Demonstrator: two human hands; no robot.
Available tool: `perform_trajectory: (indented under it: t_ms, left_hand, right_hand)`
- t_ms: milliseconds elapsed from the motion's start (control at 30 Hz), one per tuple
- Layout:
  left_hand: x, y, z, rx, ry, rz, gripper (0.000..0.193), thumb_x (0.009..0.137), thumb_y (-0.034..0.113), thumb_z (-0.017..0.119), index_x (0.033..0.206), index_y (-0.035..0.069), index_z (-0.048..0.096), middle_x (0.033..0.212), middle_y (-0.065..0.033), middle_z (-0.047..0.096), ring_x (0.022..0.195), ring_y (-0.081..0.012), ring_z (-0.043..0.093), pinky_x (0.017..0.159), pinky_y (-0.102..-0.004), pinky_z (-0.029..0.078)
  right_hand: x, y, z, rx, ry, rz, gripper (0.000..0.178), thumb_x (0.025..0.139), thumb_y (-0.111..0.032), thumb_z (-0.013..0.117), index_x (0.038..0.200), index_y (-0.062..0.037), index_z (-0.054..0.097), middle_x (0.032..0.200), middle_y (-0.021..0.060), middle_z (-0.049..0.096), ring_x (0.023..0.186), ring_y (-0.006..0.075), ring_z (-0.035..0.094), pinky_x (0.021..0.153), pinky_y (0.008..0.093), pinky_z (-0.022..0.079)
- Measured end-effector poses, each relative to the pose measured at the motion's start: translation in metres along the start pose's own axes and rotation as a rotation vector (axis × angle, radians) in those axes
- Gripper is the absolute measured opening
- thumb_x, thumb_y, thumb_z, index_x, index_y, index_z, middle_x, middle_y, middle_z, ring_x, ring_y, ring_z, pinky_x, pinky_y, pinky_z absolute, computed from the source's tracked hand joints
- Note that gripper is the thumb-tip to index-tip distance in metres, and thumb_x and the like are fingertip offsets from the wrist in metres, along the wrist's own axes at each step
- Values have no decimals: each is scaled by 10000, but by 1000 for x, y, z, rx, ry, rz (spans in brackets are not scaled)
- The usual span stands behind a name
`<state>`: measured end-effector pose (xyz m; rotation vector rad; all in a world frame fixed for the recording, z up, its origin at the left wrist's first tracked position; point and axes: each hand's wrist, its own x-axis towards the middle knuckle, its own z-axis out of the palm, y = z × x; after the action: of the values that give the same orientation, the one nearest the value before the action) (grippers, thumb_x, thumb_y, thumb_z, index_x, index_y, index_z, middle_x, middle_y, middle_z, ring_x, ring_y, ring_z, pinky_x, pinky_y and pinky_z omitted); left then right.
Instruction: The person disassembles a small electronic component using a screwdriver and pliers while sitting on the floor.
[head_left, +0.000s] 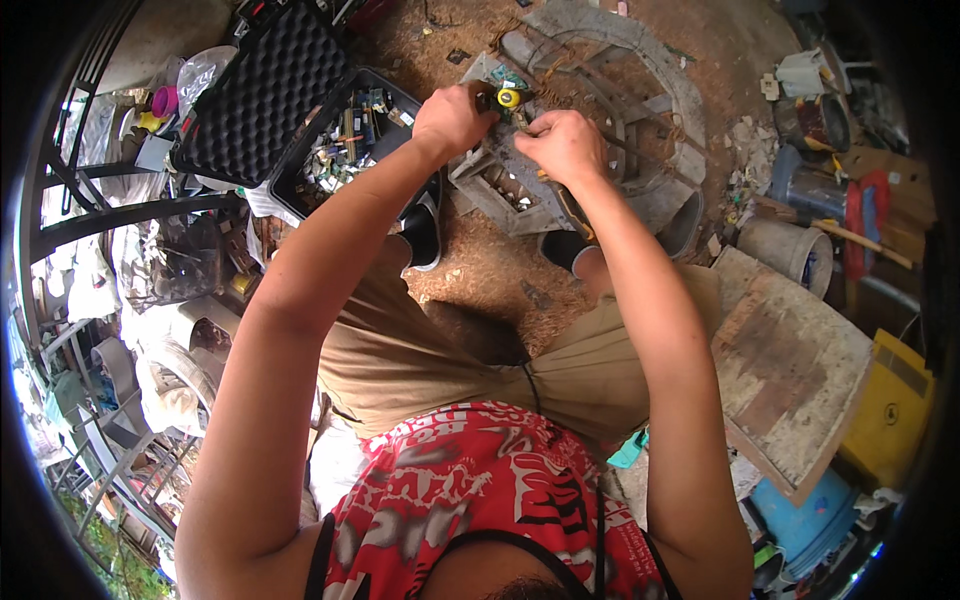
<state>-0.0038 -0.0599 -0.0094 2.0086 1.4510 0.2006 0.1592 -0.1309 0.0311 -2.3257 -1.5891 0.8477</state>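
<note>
My left hand (455, 118) is closed at the far middle, gripping a black-and-yellow tool (509, 97) whose round yellow end faces up. Its working end is hidden. Just to the right, my right hand (568, 145) pinches a small piece (520, 121), seemingly a bit of circuit board. Both hands are close together over a grey concrete block (490, 195), their fingertips almost meeting. A greenish circuit board (508, 77) lies just beyond them. Below my right wrist rests a long tool with a dark and orange handle (572, 212).
At left is an open black case (285, 190) with a foam-lined lid (262, 95), holding many circuit boards (350, 135). A round grey frame (685, 110) lies beyond my hands. A worn wooden board (790, 370), a bucket (790, 250) and a yellow container (890, 405) stand at right.
</note>
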Motion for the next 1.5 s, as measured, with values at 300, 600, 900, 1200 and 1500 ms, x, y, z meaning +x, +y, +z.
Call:
perform_trajectory:
  t_ms: [300, 600, 900, 1200, 1500]
  left_hand:
    - [-16, -6, -47, -95, 15, 0, 454, 841, 354, 718, 1167, 42, 670, 1023, -159, 719, 983, -276, 687, 889, -353, 515]
    - [-85, 28, -70, -608, -180, 287, 480, 809, 101, 793, 1245, 41, 601, 971, -9, 676, 824, -47, 532, 732, -238, 471]
    - [-67, 31, -60, -516, 200, 485, 215, 790, 100, 807, 961, 38, 692, 793, 15, 668, 605, -37, 478, 539, -232, 407]
    - [-64, 27, -59, -569, 198, 430, 213, 808, 104, 792, 983, 40, 690, 804, 14, 663, 609, -33, 476, 550, -220, 413]
    - [-61, 28, -53, -597, 264, 503, 231, 776, 107, 794, 985, 59, 705, 808, -66, 694, 536, -112, 494, 532, -288, 437]
  right_hand:
    - [-27, 10, -23, 88, 54, -250, 251, 713, -232, 770, 906, -72, 747, 828, 74, 718, 782, 246, 694, 734, 337, 548]
    - [-71, -12, -52, 17, 556, -837, 224, 694, -77, 770, 910, -71, 708, 872, 76, 667, 777, 265, 658, 701, 355, 529]
    - [-58, -12, -41, 137, 626, -770, 248, 714, -106, 766, 958, -93, 720, 901, 55, 681, 752, 252, 677, 675, 342, 549]
    - [-62, -16, -41, 218, 578, -693, 280, 744, -106, 775, 1013, -66, 707, 932, 95, 696, 810, 273, 687, 711, 350, 553]
    - [-63, -15, -40, 246, 570, -717, 224, 771, -91, 767, 984, -58, 705, 900, 95, 703, 797, 271, 688, 694, 353, 548]
